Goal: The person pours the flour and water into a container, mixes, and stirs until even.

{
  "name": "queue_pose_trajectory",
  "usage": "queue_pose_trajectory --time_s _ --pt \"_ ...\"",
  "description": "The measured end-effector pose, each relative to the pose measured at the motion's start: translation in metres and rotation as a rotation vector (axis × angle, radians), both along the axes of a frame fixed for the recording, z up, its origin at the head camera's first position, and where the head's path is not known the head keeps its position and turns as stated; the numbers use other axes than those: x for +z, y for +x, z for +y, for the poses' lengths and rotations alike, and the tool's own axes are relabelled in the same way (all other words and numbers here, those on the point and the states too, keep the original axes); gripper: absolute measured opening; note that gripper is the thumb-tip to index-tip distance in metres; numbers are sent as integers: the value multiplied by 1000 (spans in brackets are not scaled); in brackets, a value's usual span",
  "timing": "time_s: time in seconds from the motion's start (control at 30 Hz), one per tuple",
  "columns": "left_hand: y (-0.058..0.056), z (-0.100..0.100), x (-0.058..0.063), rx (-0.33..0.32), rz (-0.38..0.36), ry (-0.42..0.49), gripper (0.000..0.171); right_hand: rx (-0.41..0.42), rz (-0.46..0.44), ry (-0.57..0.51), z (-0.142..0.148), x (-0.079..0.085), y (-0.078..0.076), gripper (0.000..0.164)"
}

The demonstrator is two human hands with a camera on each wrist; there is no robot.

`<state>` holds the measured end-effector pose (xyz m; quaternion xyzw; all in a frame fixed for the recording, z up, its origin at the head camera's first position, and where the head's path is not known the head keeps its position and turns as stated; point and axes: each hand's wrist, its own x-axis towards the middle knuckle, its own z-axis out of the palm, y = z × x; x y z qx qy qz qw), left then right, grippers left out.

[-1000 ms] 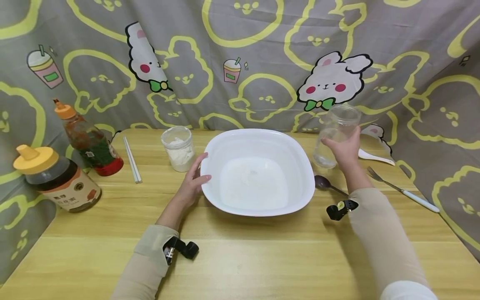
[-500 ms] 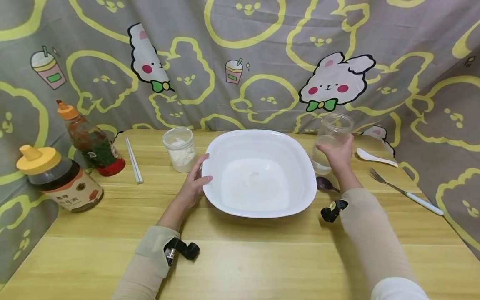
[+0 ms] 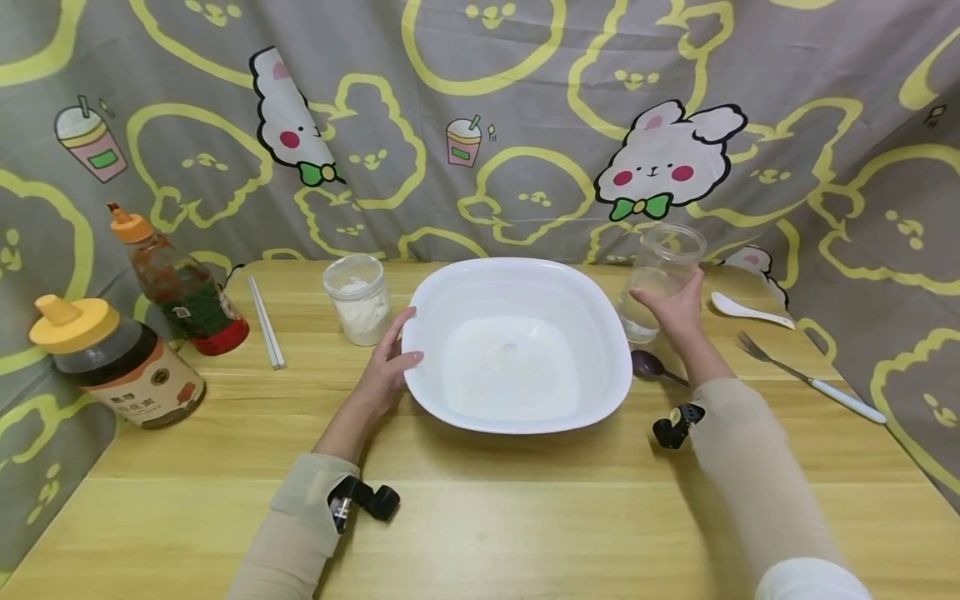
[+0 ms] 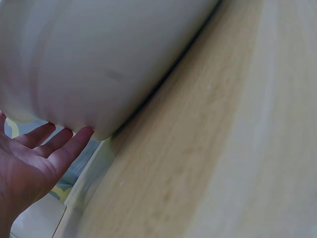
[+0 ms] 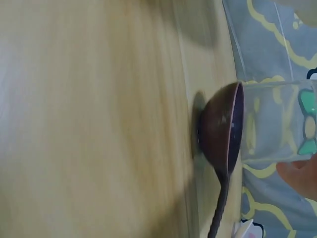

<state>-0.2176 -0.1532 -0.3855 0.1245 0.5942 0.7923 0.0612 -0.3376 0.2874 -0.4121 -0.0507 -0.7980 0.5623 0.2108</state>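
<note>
A homelike cooking or dining corner: a pale wood-grain tabletop (image 3: 480, 525) backed by a grey fabric curtain (image 3: 442, 75) with yellow cartoon outlines, bearing a large white rounded-square basin (image 3: 517, 412), 2 slim pale chopsticks (image 3: 267, 323) and a blue-handled metal fork (image 3: 825, 388).

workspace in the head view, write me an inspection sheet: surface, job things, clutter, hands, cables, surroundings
Surface: wood-grain table
Job's things: white basin, upright; clear jar on the basin's right
Clutter: jar of white powder, chopsticks, orange-capped bottle, yellow-capped jar, purple ladle, white spoon, fork
Hands: left hand touches the basin's left side; right hand grips the clear jar
Cables: nothing seen
Surroundings: patterned grey curtain behind the table
</note>
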Motion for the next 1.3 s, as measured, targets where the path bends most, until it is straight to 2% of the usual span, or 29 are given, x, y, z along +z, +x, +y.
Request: queue_pose_trajectory --time_s 0.1,0.27,0.3,0.37,0.5,0.57,0.67,0.77,0.9,1.1,1.3 --pt "0 0 0 -1 1 4 66 58 -23 4 3 6 9 95" --pt "0 0 -1 1 0 6 66 124 -44 64 23 1 17 91" --pt "0 0 -1 0 0 7 66 136 -56 81 25 4 24 90" --pt "-1 0 -1 -1 1 3 66 167 -93 109 25 18 43 86" --pt "-2 0 -1 -3 5 -1 66 283 -190 209 16 56 99 72" --pt "-1 1 0 -1 6 -3 66 341 -201 249 18 63 118 64" --pt "-1 1 -1 3 14 -9 66 378 -200 287 33 55 133 56" --pt "-1 0 -1 6 17 -11 66 389 -191 285 54 38 139 52" --pt "0 0 -1 5 19 -12 65 362 -220 257 74 22 144 50" --pt "0 1 0 4 16 -12 66 382 -198 205 73 20 160 43" --pt "1 1 0 1 15 -15 65 327 -249 292 75 10 165 41"
